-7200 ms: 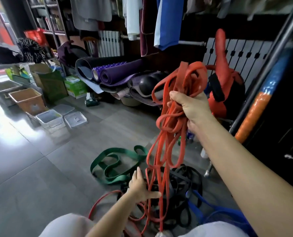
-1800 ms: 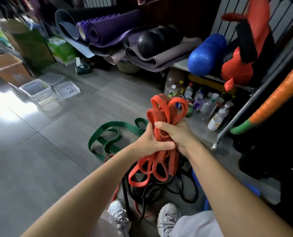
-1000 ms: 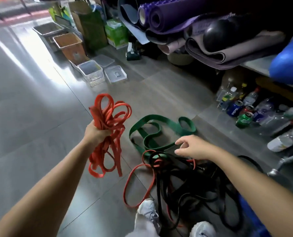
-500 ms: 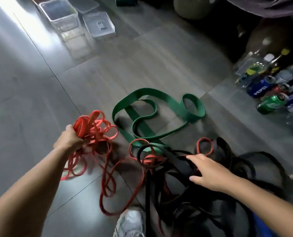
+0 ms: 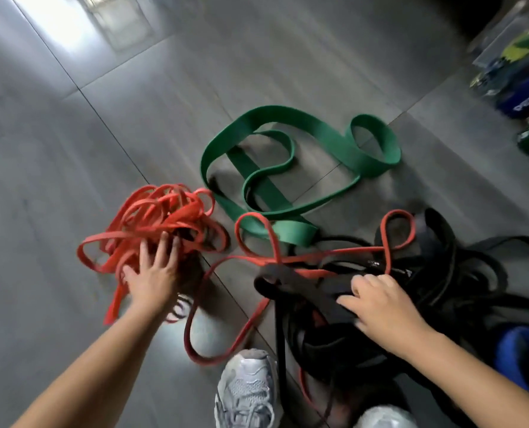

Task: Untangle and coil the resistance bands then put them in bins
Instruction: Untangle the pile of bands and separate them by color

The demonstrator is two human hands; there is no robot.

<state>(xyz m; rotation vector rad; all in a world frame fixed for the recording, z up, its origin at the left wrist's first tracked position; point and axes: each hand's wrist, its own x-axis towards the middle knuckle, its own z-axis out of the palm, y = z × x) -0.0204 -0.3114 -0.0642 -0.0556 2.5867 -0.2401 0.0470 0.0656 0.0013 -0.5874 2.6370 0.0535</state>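
Dim room, one glare patch, slight motion blur.
White glare lies on the floor (image 5: pixel 81 35) far beyond the left hand (image 5: pixel 152 282); the black bands (image 5: pixel 460 291) under the right hand (image 5: pixel 383 307) lose detail in shadow. Cans (image 5: pixel 528 100) far to its right are smeared; floor seams bow.

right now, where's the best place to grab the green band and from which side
Probably the small upright loop at the far right end of the green band: it stands on edge, open and clear of the other bands, so it can be hooked from above. The near end lies under a red band, so avoid it.
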